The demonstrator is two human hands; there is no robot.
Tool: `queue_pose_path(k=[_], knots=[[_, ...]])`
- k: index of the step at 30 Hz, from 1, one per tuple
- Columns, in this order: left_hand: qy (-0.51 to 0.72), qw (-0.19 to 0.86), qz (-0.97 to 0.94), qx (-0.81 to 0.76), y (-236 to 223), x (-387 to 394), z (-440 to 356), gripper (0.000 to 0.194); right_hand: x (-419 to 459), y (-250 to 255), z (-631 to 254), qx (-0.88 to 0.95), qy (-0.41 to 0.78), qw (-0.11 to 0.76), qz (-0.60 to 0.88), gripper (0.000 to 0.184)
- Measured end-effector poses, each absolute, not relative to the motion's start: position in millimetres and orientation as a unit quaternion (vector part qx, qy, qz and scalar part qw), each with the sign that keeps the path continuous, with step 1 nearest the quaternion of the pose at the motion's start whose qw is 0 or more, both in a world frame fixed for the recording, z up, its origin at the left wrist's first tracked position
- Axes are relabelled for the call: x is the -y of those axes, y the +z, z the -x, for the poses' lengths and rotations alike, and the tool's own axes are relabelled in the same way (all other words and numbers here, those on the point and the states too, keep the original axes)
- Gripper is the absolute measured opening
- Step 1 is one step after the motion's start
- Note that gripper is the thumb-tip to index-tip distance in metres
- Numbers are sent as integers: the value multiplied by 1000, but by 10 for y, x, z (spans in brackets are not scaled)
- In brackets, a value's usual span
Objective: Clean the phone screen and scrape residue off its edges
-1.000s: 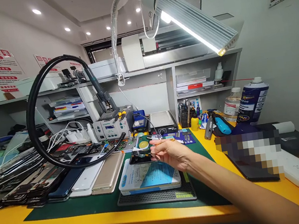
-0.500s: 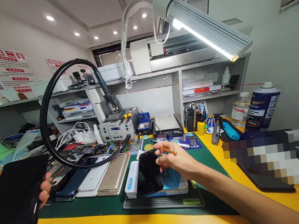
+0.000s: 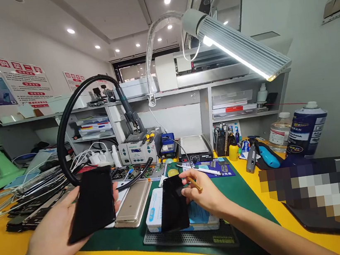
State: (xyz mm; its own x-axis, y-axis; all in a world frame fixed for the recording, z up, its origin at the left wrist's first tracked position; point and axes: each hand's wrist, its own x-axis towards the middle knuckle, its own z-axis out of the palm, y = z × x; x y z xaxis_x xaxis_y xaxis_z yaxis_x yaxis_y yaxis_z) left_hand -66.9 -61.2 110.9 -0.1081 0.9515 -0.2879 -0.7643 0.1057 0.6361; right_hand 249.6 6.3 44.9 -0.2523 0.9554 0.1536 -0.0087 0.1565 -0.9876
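My left hand (image 3: 54,232) holds a black phone (image 3: 92,202) flat in its palm, above the front left of the green mat (image 3: 247,194). My right hand (image 3: 205,192) grips a second black phone (image 3: 174,202) by its upper right edge, tilted up over a white and blue box (image 3: 154,211) on a black ribbed pad (image 3: 191,238). A thin gold-coloured tool (image 3: 193,183) is pinched between the right fingers.
Gold and white phones (image 3: 133,205) lie left of the box, and a row of dark phones (image 3: 32,204) spreads to the far left. A black hose loop (image 3: 64,133), a soldering station (image 3: 137,148), a lamp (image 3: 238,49), a spray can (image 3: 306,128) and a bottle (image 3: 279,132) stand around the yellow bench (image 3: 262,211).
My left hand has come in from the left with its black phone, toward the middle. My right hand lifted the other phone off the box and now holds it tilted.
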Motion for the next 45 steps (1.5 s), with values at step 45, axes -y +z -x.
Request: queue_pose_path(k=[45], knots=[[463,806,-277,-244,849,379,617,67,228,753,-2565,865,171,333,334,43]])
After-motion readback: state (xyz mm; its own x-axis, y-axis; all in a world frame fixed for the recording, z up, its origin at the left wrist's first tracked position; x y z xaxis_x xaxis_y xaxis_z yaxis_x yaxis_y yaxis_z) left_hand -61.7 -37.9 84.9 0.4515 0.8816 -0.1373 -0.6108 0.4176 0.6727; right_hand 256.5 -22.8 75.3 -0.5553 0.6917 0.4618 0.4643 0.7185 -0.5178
